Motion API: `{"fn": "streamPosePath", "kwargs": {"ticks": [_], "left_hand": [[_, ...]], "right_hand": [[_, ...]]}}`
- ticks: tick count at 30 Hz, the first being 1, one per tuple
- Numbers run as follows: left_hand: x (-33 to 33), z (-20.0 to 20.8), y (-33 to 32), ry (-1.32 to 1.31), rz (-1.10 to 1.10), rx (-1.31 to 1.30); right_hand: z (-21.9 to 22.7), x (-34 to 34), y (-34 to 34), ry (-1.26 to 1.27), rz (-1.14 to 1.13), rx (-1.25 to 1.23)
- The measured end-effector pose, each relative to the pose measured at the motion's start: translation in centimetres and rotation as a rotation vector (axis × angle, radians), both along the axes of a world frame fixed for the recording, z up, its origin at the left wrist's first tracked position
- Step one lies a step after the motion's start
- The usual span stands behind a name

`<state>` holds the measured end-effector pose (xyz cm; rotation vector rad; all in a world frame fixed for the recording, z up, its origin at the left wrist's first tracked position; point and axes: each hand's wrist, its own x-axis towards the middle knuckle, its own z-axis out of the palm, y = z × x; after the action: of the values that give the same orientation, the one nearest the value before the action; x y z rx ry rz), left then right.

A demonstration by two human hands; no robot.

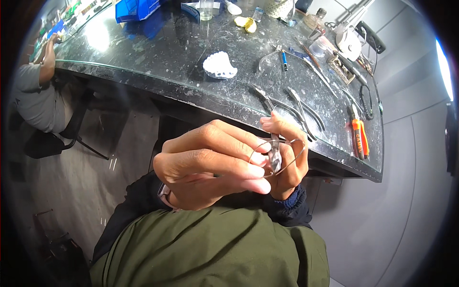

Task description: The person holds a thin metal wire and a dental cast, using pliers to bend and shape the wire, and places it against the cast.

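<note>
My left hand (pixel 205 155) is closed, its fingertips pinching a thin bent metal wire (pixel 251 154) in front of my body. The wire curves in an open loop out to the right. My right hand (pixel 291 160) is wrapped round a pair of small metal pliers (pixel 275 161), whose metal end meets the wire between the two hands; most of its handles are hidden. On the bench beyond the hands rests a white plaster dental model (pixel 220 65).
Two pliers (pixel 287 105) (pixel 306 115) lie near the bench's front edge (pixel 191 97). Orange-handled cutters (pixel 359 136) lie at the right. Behind are a blue tray (pixel 136 9), a yellow lump (pixel 246 24), a glass (pixel 206 10) and a white lamp (pixel 349 44). Another person (pixel 38 95) sits at the far left.
</note>
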<state>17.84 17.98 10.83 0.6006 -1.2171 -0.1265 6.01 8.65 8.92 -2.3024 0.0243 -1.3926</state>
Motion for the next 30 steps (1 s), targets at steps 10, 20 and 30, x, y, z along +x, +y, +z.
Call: {"fn": "streamPosePath", "kwargs": {"ticks": [10,20,30], "left_hand": [[-0.7,-0.5,-0.3,0.029,0.037,-0.05],[-1.5,-0.9,-1.2,0.061,-0.003,-0.183],[-2.0,-1.5,-1.3,0.052,0.063,-0.154]], "right_hand": [[0.0,0.7,0.8,-0.072,-0.008,0.161],[-0.4,1.3,-0.7,-0.186,0.11,-0.023],[-1.6,2.1,-1.8,-0.261,0.214,-0.045]]}}
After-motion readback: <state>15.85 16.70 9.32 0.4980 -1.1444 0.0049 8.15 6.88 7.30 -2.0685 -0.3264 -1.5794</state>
